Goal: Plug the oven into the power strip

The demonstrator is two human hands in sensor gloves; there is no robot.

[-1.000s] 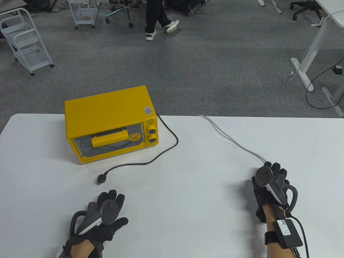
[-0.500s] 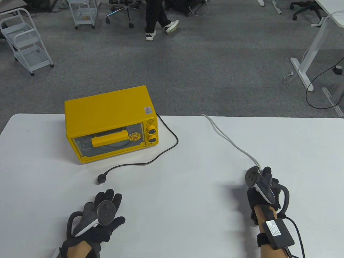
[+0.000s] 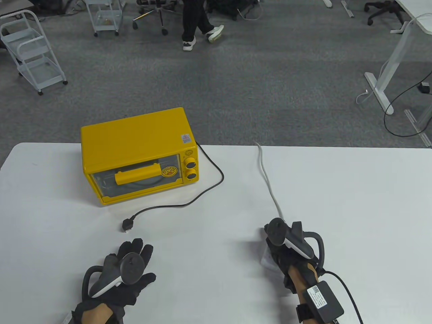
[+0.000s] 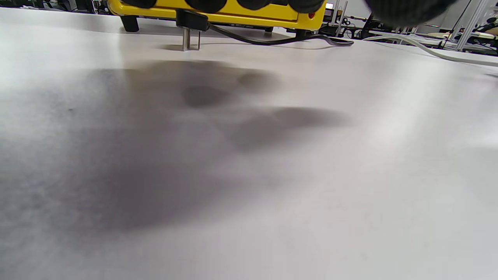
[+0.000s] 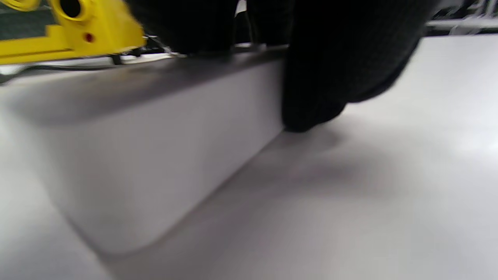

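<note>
The yellow oven (image 3: pixel 138 152) stands at the table's back left. Its black cord ends in a plug (image 3: pixel 127 225) that lies loose on the table, prongs showing in the left wrist view (image 4: pixel 190 37). My left hand (image 3: pixel 133 265) is spread open just in front of the plug and holds nothing. My right hand (image 3: pixel 287 244) grips the white power strip (image 3: pixel 266 258), which is mostly hidden under the hand. In the right wrist view my fingers (image 5: pixel 342 77) wrap over the strip's long white body (image 5: pixel 155 155). The strip lies to the right of the plug, well apart from it.
The strip's grey cable (image 3: pixel 268 182) runs from my right hand to the table's far edge. The oven's black cord (image 3: pixel 206 190) curves across the table's middle. The oven's underside (image 4: pixel 233 13) shows beyond the plug. Carts, chairs and a walking person are on the floor beyond.
My right hand has slid the power strip left and toward me, and its grey cable has swung left with it. My left hand has barely moved.
</note>
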